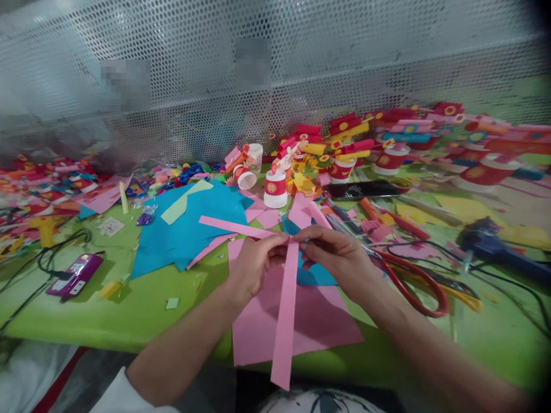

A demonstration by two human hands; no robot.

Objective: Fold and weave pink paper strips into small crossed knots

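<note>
Two pink paper strips meet at a corner between my hands. One pink strip (284,321) hangs down toward me; the other pink strip (230,225) points to the left. My left hand (253,261) pinches them close to the corner. On the other side, my right hand (333,252) has its thumb and fingers closed on the same corner. Below lies a larger pink sheet (318,315), with blue paper (316,275) partly under my right hand. Just beyond stands a red-and-white paper cup (275,189) with paper pieces on it.
Red-handled scissors (430,298) and a dark blue glue gun (508,252) lie at the right, with cables. Blue sheets (193,223) spread at the left, beyond a purple device (75,275). A black phone (364,189) and several decorated cups line the back before a perforated metal screen (193,86).
</note>
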